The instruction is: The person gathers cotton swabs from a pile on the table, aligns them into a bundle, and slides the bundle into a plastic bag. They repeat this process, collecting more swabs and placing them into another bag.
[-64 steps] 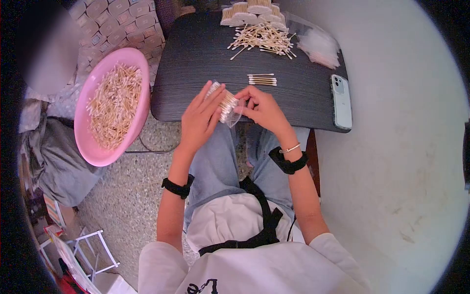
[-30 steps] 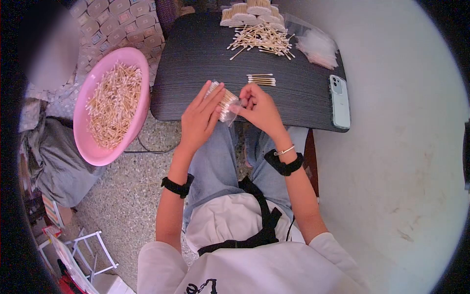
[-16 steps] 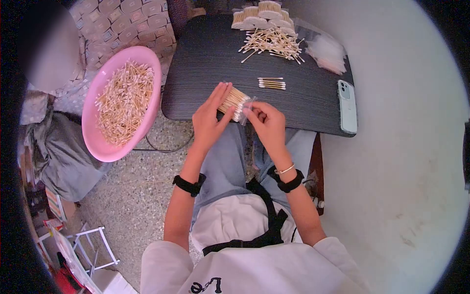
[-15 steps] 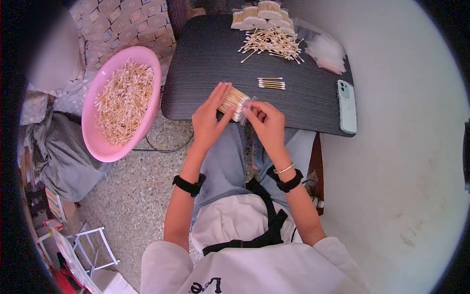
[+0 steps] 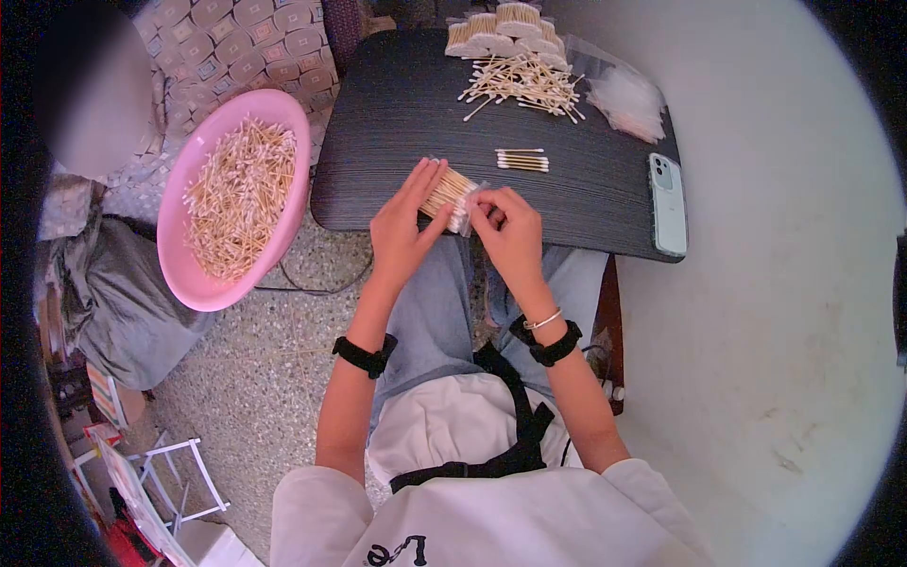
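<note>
A clear plastic bag of cotton swabs [image 5: 448, 196] lies at the front edge of the dark table. My left hand [image 5: 406, 219] is wrapped over its left side, thumb and fingers pressing on it. At the bag's right end, my right hand [image 5: 510, 230] pinches the clear plastic between thumb and curled fingers. Just beyond, a few loose cotton swabs [image 5: 521, 160] lie side by side in a small row. Farther back is a heap of loose cotton swabs [image 5: 524, 83], with filled packs of swabs [image 5: 496, 33] stacked behind it.
Empty clear bags [image 5: 625, 102] lie at the table's back right, with a phone [image 5: 667, 205] along the right edge. A pink basin [image 5: 172, 236] full of swabs stands left of the table [image 5: 387, 123]. A pale wall [image 5: 756, 246] rises close on the right.
My right hand has shifted slightly left and closer to the bag's end, folding the plastic toward the swabs. My left hand has stayed in place.
</note>
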{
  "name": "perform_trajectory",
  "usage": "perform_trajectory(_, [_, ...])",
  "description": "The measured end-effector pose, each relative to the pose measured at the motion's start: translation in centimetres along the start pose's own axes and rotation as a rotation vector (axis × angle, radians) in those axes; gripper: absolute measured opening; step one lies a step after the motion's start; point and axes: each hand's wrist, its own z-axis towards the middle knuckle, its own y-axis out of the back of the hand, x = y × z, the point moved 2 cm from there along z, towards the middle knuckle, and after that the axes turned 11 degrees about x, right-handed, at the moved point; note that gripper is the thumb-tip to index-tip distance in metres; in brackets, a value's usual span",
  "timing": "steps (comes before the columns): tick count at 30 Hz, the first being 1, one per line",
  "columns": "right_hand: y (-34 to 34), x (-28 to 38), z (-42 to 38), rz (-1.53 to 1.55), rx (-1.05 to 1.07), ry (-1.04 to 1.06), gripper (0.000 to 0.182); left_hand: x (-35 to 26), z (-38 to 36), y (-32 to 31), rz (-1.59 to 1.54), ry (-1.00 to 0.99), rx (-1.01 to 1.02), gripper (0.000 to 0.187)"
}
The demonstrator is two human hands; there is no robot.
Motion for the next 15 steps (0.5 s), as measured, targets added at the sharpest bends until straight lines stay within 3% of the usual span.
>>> perform_trajectory(15, [0.2,0.9,0.6,-0.121,0.077,-0.01,0.013,0.0,-0.1,0.2,-0.015,-0.004,0.014,0.053])
